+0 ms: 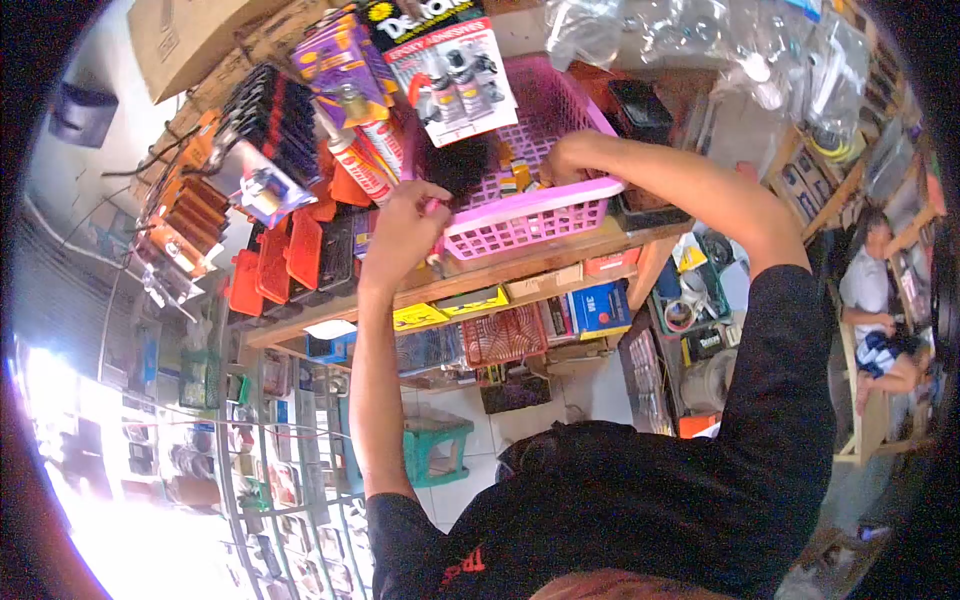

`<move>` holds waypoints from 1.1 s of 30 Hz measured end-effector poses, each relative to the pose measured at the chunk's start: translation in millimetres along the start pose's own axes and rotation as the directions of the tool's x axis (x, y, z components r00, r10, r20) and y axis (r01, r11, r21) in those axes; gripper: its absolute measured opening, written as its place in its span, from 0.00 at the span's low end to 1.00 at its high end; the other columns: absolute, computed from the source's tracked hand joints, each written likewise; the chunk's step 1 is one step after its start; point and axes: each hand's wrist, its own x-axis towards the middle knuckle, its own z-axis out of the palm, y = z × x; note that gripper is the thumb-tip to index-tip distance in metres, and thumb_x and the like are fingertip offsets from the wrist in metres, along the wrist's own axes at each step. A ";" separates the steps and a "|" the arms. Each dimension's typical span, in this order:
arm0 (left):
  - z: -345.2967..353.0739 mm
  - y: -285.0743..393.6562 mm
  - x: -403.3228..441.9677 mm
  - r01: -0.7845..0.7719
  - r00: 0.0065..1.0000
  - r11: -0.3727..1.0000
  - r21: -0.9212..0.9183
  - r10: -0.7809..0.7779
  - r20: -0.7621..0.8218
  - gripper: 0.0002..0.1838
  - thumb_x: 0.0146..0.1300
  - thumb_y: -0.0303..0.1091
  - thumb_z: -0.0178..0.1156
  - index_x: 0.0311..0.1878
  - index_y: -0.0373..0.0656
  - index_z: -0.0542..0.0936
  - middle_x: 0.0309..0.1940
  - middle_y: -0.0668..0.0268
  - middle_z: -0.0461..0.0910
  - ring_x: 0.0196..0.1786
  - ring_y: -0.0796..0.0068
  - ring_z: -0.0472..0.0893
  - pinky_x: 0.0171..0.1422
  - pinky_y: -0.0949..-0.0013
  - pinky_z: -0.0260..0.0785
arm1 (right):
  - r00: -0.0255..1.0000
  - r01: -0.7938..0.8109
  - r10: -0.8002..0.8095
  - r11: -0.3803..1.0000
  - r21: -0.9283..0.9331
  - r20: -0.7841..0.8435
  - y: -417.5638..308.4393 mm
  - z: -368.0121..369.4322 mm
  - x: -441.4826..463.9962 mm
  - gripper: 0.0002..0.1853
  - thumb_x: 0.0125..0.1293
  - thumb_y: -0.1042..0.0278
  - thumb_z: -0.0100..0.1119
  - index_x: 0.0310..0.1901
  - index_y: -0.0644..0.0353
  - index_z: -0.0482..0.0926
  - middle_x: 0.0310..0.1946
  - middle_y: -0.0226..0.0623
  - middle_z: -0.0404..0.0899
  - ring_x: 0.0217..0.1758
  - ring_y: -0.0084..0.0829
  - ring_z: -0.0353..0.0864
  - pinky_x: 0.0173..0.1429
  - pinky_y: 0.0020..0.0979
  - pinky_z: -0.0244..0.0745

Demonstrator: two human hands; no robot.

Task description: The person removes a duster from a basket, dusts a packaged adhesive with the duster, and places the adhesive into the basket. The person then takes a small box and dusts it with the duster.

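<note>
A pink plastic basket [530,210] with slotted walls sits on a wooden shelf in front of me. My left hand [403,235] is closed at the basket's near left corner, with a bit of pink showing between its fingers. Into the basket reaches my right hand [572,158], bent at the wrist over the right side; its fingertips are hidden behind the near rim. Small yellow and orange boxes [515,178] lie in the basket beside the right fingers. A carded epoxy adhesive pack [460,85] hangs over the basket's back left.
Red and black bins [275,262] and hanging packets [345,65] crowd the left. A lower shelf holds a red basket [503,335] and a blue box [600,308]. A green stool [437,450] stands below. Another person [870,290] sits at far right.
</note>
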 end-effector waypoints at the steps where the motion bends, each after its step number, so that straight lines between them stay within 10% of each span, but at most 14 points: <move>1: 1.0 -1.0 2.1 0.033 0.999 0.999 -0.017 -0.033 0.013 0.14 0.50 0.32 0.58 0.39 0.36 0.81 0.36 0.52 0.78 0.42 0.60 0.78 0.48 0.64 0.70 | 0.999 0.019 -0.019 1.000 -0.012 0.026 1.2 -0.2 2.2 0.18 0.54 0.65 0.58 0.49 0.53 0.77 0.31 0.33 0.80 0.27 0.30 0.79 0.28 0.36 0.74; 8: 10.9 -1.2 10.5 0.197 0.980 0.972 -0.130 -0.200 -0.008 0.12 0.55 0.31 0.55 0.39 0.37 0.81 0.29 0.58 0.78 0.31 0.71 0.79 0.38 0.70 0.69 | 0.993 0.114 -0.121 0.962 -0.247 -0.016 -8.4 -9.6 -35.9 0.20 0.51 0.60 0.62 0.46 0.57 0.79 0.32 0.38 0.80 0.30 0.33 0.78 0.34 0.38 0.72; 17: 12.9 -1.8 12.0 0.105 0.994 0.990 -0.098 -0.107 -0.014 0.12 0.56 0.30 0.51 0.40 0.35 0.79 0.33 0.58 0.77 0.34 0.70 0.79 0.41 0.70 0.68 | 0.945 0.112 -0.114 0.993 -0.022 -0.308 -1.4 10.8 -24.8 0.19 0.54 0.61 0.54 0.47 0.60 0.80 0.46 0.47 0.79 0.46 0.44 0.80 0.46 0.43 0.74; 23: 12.8 13.8 8.2 0.174 0.984 0.971 -0.163 -0.177 -0.009 0.13 0.55 0.31 0.52 0.40 0.35 0.79 0.35 0.56 0.77 0.38 0.68 0.78 0.44 0.69 0.67 | 0.979 0.188 -0.201 0.953 -0.236 -0.033 1.8 -11.1 -25.4 0.26 0.51 0.50 0.59 0.45 0.66 0.80 0.47 0.48 0.79 0.47 0.44 0.79 0.47 0.43 0.74; 33: 15.8 5.7 2.2 0.115 0.989 0.969 -0.220 -0.133 -0.070 0.15 0.64 0.36 0.50 0.45 0.35 0.78 0.37 0.57 0.80 0.43 0.69 0.78 0.49 0.71 0.66 | 0.749 0.298 -0.148 0.946 0.128 -0.646 12.0 -25.5 -124.1 0.20 0.50 0.55 0.60 0.34 0.67 0.78 0.26 0.46 0.80 0.27 0.38 0.79 0.34 0.37 0.72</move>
